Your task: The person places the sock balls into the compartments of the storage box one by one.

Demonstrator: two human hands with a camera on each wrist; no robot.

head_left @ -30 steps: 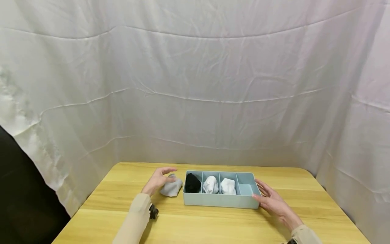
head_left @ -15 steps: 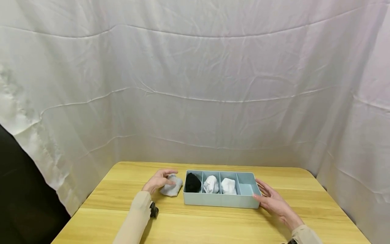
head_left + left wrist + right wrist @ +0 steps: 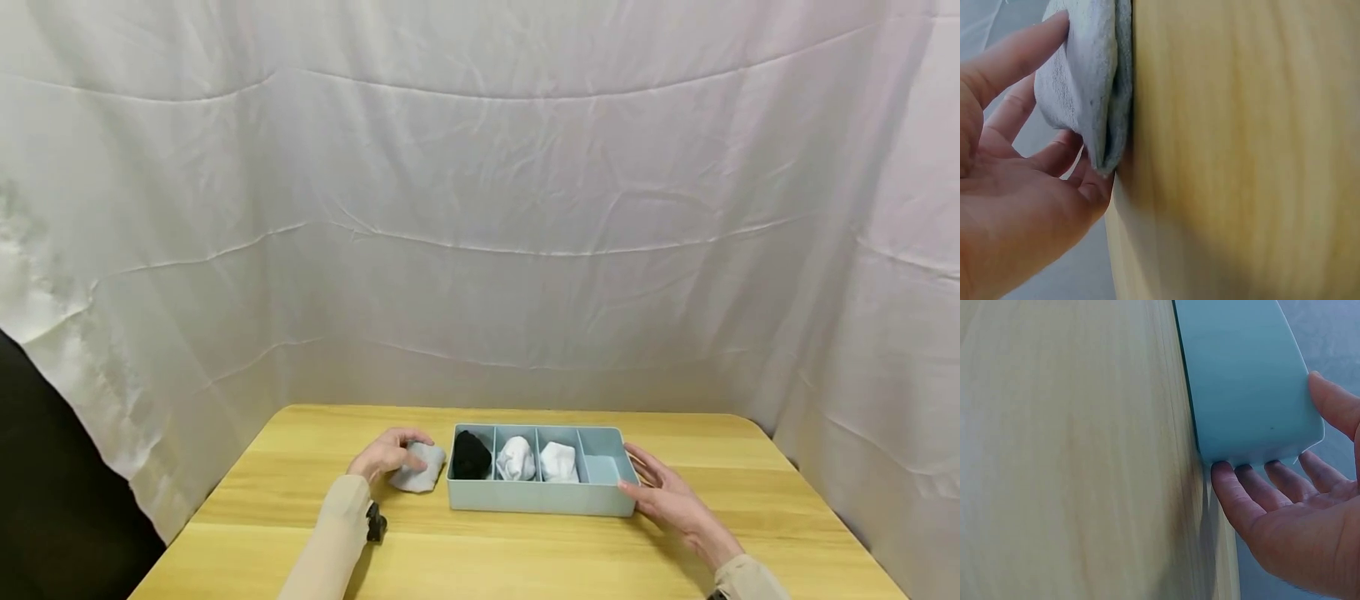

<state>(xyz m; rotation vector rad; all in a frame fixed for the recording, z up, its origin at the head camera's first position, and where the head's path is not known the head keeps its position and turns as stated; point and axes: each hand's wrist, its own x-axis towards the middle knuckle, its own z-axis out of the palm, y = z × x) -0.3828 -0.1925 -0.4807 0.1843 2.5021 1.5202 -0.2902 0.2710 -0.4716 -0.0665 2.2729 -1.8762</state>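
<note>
At the left of the table, my left hand [image 3: 384, 454] is at a folded grey sock [image 3: 424, 467]. In the left wrist view its thumb [image 3: 1054, 32] lies on one face of the sock, with the fingers at the opposite side and lower end. A light blue divided storage box [image 3: 542, 498] stands to the right. It holds a black balled sock [image 3: 471, 456] and two whitish balled socks; its rightmost compartment is bare. My right hand [image 3: 671, 500] holds the box's right end, thumb at the near corner and fingertips against the end wall.
The wooden table [image 3: 480, 558] ends close behind the box. Pale curtains [image 3: 525, 317] surround it at the back and sides. A black area [image 3: 52, 483] shows at the far left. Both forearms, in beige sleeves, come in from the front.
My left hand has come down onto the grey sock, its thumb and fingers closing about it. The right hand stays at the box. The head view has shifted slightly.
</note>
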